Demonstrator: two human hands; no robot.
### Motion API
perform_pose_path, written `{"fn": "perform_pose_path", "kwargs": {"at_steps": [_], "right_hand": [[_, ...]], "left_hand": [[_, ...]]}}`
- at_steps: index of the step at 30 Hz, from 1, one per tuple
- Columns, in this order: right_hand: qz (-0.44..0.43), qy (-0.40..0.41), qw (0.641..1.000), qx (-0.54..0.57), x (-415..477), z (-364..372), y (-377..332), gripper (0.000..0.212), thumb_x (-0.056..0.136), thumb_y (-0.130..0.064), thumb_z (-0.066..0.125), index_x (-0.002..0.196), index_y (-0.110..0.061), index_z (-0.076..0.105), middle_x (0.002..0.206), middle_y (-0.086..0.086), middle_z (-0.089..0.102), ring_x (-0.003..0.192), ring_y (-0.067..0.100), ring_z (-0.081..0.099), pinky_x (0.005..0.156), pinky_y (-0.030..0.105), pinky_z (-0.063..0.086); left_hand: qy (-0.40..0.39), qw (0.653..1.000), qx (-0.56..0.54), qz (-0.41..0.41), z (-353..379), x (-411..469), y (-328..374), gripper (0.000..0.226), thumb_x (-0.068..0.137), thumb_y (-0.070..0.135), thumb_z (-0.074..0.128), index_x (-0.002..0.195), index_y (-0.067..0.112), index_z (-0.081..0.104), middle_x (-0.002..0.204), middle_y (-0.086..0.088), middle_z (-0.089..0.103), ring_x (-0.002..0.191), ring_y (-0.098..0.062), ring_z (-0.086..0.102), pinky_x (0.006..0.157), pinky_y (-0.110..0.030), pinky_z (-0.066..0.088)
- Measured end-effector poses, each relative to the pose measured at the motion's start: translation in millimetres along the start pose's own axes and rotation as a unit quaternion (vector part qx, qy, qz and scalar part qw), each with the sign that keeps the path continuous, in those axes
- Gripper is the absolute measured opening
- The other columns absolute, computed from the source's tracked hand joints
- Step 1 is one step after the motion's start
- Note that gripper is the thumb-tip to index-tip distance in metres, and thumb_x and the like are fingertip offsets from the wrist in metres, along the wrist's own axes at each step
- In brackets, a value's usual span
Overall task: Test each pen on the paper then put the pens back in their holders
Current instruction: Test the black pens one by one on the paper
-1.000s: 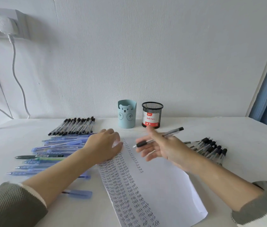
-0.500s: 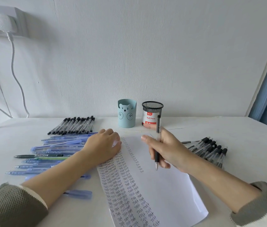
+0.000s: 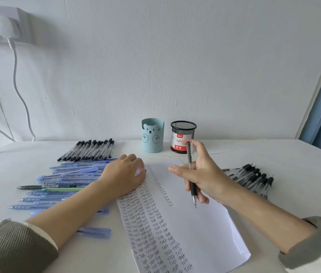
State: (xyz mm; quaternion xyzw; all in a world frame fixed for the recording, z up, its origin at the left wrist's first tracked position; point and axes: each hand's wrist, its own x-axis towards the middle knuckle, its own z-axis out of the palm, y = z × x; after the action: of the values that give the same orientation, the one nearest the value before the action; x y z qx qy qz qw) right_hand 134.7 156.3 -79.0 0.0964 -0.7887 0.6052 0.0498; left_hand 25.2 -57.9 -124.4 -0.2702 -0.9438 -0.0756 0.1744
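A white sheet of paper [image 3: 199, 219] covered on its left side with columns of the word "Test" lies in front of me. My left hand [image 3: 125, 175] rests flat on the sheet's top left corner. My right hand [image 3: 201, 174] grips a clear pen with a black grip [image 3: 192, 180], held almost upright, tip down just above the blank part of the sheet. At the back stand a light blue bear pen holder [image 3: 152, 135] and a black mesh pen holder [image 3: 183, 136]; I see no pens sticking out of either.
Black-capped pens [image 3: 88, 150] lie in a row at the back left. Several blue pens [image 3: 69, 174] and one green pen [image 3: 47, 187] spread left of the paper. More black-grip pens [image 3: 254, 179] lie at the right. White cables [image 3: 18, 79] hang from a wall socket.
My right hand turned the pen from lying sideways to upright, tip down, then lowered it slightly toward the paper. The left hand stayed put.
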Motion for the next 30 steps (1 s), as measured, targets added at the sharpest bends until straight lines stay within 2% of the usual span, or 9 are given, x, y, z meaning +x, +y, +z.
{"fn": "perform_pose_path", "kwargs": {"at_steps": [3,5,7,10,14,17,21,24,30], "right_hand": [[-0.007,0.027,1.000,-0.007,4.0,0.2,4.9,0.064,0.087,-0.028,0.073,0.132,-0.045,0.031,0.057,0.005,0.054,0.034,0.020,0.036,0.032,0.020,0.030],[0.012,0.027,0.999,0.026,5.8,2.4,8.0,0.063,0.078,-0.029,0.079,0.128,-0.026,0.040,0.062,0.006,0.056,0.040,0.022,0.046,0.035,0.023,0.037],[0.046,0.003,0.995,0.084,6.5,4.7,11.4,0.050,0.073,-0.026,0.079,0.110,-0.009,0.050,0.071,0.010,0.062,0.052,0.024,0.062,0.046,0.030,0.052],[0.044,-0.040,0.993,0.105,6.1,8.0,20.5,0.027,0.076,-0.008,0.078,0.085,-0.006,0.052,0.071,0.012,0.066,0.065,0.022,0.067,0.064,0.031,0.058],[0.027,-0.041,0.997,0.056,6.5,13.0,26.7,0.022,0.084,0.003,0.070,0.078,-0.008,0.053,0.061,0.006,0.061,0.055,0.018,0.056,0.055,0.025,0.049],[0.036,-0.047,0.998,0.010,4.8,16.2,26.0,0.019,0.087,-0.020,0.073,0.075,-0.012,0.060,0.061,0.005,0.063,0.053,0.015,0.054,0.049,0.021,0.043],[0.063,-0.055,0.996,-0.022,0.0,19.9,23.7,0.036,0.084,-0.045,0.069,0.068,-0.014,0.065,0.058,0.003,0.063,0.050,0.008,0.053,0.050,0.016,0.043],[0.033,-0.046,0.997,-0.051,0.1,23.4,27.8,0.038,0.079,-0.032,0.079,0.059,-0.016,0.051,0.051,-0.004,0.056,0.046,0.005,0.047,0.048,0.015,0.037],[0.021,0.008,0.995,-0.100,4.0,26.7,37.5,0.050,0.086,-0.010,0.067,0.044,-0.021,0.041,0.046,-0.006,0.048,0.045,0.009,0.046,0.053,0.023,0.046]], "left_hand": [[0.001,1.000,-0.002,0.001,0.0,0.0,-0.8,0.032,0.098,0.046,0.039,0.116,0.028,0.058,0.115,0.011,0.056,0.107,-0.011,0.049,0.076,-0.030,0.048],[0.001,1.000,-0.001,0.002,0.4,0.2,-0.7,0.032,0.098,0.046,0.039,0.116,0.028,0.058,0.115,0.011,0.056,0.106,-0.011,0.049,0.074,-0.029,0.047],[0.000,1.000,0.002,0.003,0.4,0.3,-0.3,0.032,0.098,0.046,0.038,0.116,0.028,0.057,0.115,0.011,0.056,0.107,-0.011,0.048,0.072,-0.028,0.044],[-0.001,1.000,0.000,0.003,0.4,-0.4,-0.1,0.031,0.098,0.045,0.038,0.116,0.028,0.057,0.115,0.011,0.055,0.106,-0.011,0.048,0.071,-0.028,0.043],[0.000,1.000,0.001,0.003,-0.7,-0.6,0.0,0.031,0.098,0.045,0.038,0.116,0.028,0.057,0.114,0.011,0.055,0.106,-0.011,0.047,0.074,-0.029,0.045],[0.001,1.000,-0.001,0.003,-0.9,-0.5,0.2,0.031,0.098,0.045,0.038,0.116,0.028,0.057,0.114,0.011,0.055,0.107,-0.011,0.048,0.074,-0.030,0.046],[0.003,1.000,-0.001,0.006,0.2,-0.3,-0.6,0.031,0.098,0.045,0.039,0.115,0.027,0.057,0.114,0.010,0.056,0.107,-0.012,0.048,0.074,-0.030,0.047],[0.005,1.000,0.001,0.005,0.4,-0.3,-0.6,0.031,0.098,0.045,0.038,0.115,0.027,0.057,0.113,0.010,0.056,0.105,-0.011,0.048,0.074,-0.030,0.047],[0.005,1.000,0.001,0.009,0.7,0.0,-1.0,0.032,0.098,0.045,0.038,0.116,0.027,0.057,0.113,0.010,0.056,0.104,-0.011,0.048,0.071,-0.029,0.044]]}}
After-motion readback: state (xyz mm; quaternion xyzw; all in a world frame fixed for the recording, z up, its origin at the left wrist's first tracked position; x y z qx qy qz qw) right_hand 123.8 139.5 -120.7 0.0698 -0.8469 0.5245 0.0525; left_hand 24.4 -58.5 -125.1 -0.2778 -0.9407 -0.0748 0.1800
